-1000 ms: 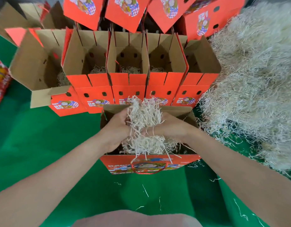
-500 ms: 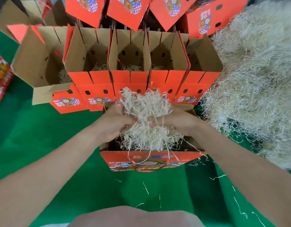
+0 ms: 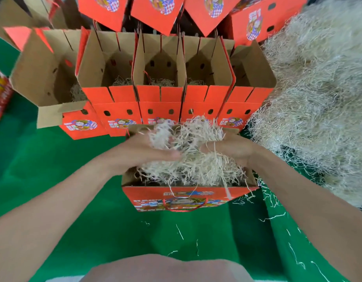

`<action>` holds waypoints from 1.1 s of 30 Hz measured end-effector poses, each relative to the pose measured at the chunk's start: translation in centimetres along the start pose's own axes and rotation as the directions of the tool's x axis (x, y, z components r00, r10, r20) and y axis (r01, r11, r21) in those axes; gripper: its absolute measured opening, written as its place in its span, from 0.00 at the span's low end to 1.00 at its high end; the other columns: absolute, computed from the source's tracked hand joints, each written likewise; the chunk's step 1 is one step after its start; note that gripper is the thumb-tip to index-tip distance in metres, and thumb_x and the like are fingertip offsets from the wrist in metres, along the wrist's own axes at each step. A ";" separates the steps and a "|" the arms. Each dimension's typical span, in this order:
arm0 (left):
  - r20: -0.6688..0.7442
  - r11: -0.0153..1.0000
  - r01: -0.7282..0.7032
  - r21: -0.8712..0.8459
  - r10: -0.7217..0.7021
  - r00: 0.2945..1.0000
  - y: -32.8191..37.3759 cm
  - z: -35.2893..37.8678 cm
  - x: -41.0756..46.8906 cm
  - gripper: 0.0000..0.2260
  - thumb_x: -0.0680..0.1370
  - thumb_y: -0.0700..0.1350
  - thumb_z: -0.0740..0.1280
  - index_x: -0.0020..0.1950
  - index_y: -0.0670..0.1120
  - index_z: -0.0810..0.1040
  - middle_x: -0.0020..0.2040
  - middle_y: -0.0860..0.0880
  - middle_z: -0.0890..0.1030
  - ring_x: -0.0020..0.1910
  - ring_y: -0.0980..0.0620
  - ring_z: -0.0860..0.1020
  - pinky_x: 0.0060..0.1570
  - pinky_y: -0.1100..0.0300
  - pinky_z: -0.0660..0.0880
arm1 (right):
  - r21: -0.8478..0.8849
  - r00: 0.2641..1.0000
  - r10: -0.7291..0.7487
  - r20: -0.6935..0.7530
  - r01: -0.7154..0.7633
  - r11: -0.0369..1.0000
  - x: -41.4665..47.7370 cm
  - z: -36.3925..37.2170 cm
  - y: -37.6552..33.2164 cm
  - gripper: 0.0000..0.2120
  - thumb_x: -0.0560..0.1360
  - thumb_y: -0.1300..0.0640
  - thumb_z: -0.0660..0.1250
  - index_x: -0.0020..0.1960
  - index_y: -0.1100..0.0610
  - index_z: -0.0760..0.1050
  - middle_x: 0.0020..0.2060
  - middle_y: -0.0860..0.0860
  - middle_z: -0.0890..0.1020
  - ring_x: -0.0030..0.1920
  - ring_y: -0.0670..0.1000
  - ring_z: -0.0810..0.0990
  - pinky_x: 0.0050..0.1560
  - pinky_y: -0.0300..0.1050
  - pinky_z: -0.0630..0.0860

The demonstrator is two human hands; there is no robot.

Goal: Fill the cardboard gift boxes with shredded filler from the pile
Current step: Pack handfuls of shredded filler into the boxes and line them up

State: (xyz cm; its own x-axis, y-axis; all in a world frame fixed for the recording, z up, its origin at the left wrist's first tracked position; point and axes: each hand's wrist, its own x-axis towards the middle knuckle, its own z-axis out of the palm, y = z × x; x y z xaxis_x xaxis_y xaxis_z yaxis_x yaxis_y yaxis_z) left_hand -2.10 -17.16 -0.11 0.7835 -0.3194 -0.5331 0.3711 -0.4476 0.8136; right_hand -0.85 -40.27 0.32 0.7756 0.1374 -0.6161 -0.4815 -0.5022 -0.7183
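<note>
While left hand (image 3: 147, 152) and right hand (image 3: 234, 149) clutch the filler clump (image 3: 193, 137) over the near box (image 3: 176, 197), tease it apart; fill corners evenly

Left forearm (image 3: 53, 210) and right forearm (image 3: 318, 200): both bare from wrist to frame edge. Left grip (image 3: 147, 151) and right grip (image 3: 231, 148): bare, fingers partly hidden. Bottom edge: blurred rounded shape (image 3: 168, 267) close to the camera, with a pale strip (image 3: 64, 278) at its lower left. Whether either is garment or body cannot be determined.
</note>
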 end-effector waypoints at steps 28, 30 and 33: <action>-0.118 0.943 0.092 -0.319 -0.136 0.984 0.5 0.9 0.9 0.20 0.65 0.35 0.73 0.51 0.45 0.68 0.46 0.52 0.73 0.53 0.53 0.68 0.49 0.63 0.65 | 0.256 0.979 -0.202 0.036 0.187 0.949 -0.6 0.4 -0.5 0.10 0.71 0.65 0.69 0.40 0.53 0.70 0.29 0.40 0.79 0.31 0.33 0.76 0.39 0.37 0.65; -0.058 0.955 0.080 -0.287 -0.101 0.993 1.1 1.7 1.0 0.27 0.61 0.36 0.75 0.57 0.42 0.72 0.52 0.49 0.77 0.58 0.51 0.72 0.57 0.61 0.66 | 0.227 0.967 -0.255 0.024 0.243 0.943 -0.5 1.4 -0.6 0.12 0.74 0.66 0.66 0.39 0.52 0.68 0.24 0.36 0.78 0.27 0.30 0.75 0.33 0.29 0.72; -0.128 0.951 0.101 -0.292 -0.144 0.981 1.3 1.5 0.8 0.19 0.64 0.38 0.74 0.53 0.42 0.74 0.52 0.51 0.73 0.56 0.53 0.68 0.55 0.60 0.63 | 0.167 0.954 -0.298 -0.021 0.297 0.940 -0.8 0.8 -0.6 0.12 0.71 0.67 0.68 0.33 0.56 0.72 0.25 0.42 0.79 0.28 0.41 0.77 0.29 0.27 0.72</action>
State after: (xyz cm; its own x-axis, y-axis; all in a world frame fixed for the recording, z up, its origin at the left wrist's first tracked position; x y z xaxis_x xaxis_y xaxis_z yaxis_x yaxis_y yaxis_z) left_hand -1.74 -19.23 0.17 0.7794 -0.1420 -0.6102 0.5776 -0.2143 0.7877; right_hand -1.52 -39.37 0.93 0.8923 0.2626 -0.3671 -0.2903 -0.2891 -0.9122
